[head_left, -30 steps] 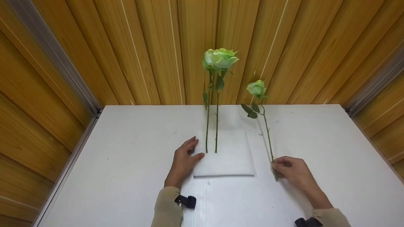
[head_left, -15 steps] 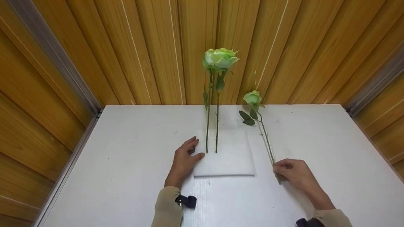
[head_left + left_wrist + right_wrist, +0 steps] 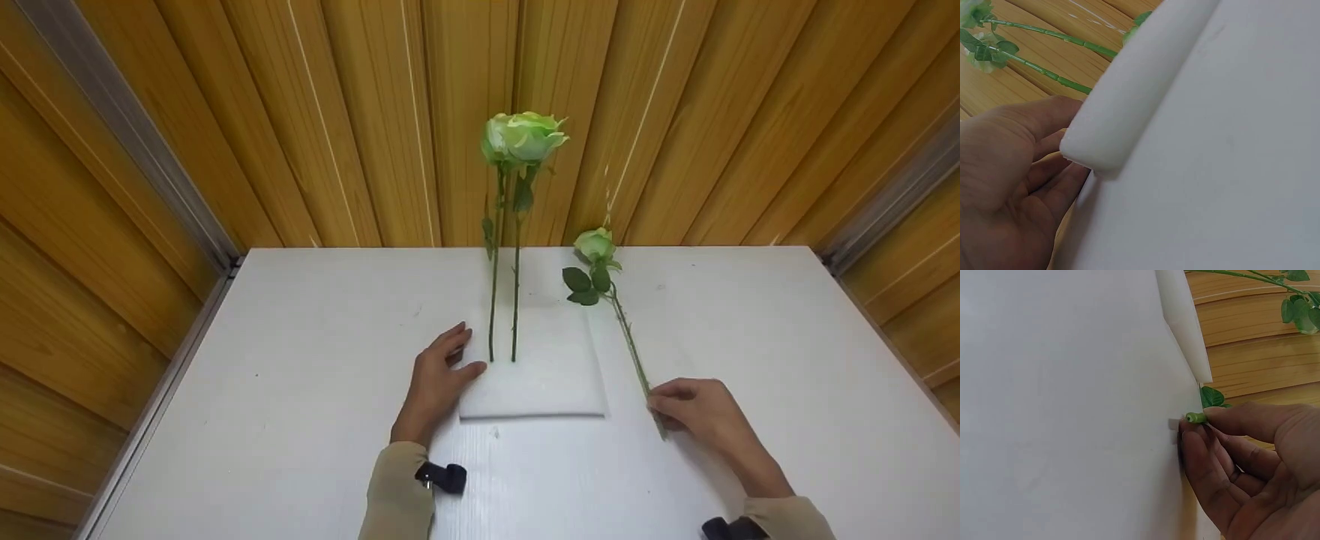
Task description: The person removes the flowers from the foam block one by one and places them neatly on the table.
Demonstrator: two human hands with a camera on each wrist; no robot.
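Two pale green roses [image 3: 527, 139] stand with their stems [image 3: 515, 300] in a white foam block [image 3: 547, 394] in the head view. My left hand [image 3: 439, 386] rests at the block's left edge, thumb by the top and fingers along the side. In the left wrist view, the foam block [image 3: 1129, 95] touches that hand [image 3: 1010, 163]. My right hand [image 3: 701, 409] pinches a third green rose [image 3: 595, 245] near the lower end of its stem, right of the block. The cut stem end [image 3: 1195, 418] shows between thumb and fingers in the right wrist view.
The white table [image 3: 322, 315] reaches back to a wood-panelled wall [image 3: 337, 135]. Metal frame edges [image 3: 214, 247] run along the left and right sides. The held rose's head lies near the table's back edge.
The rose in my right hand has tipped down, its head dropping left and closer to the tabletop. That hand has shifted only slightly. My left hand and the standing roses have stayed put.
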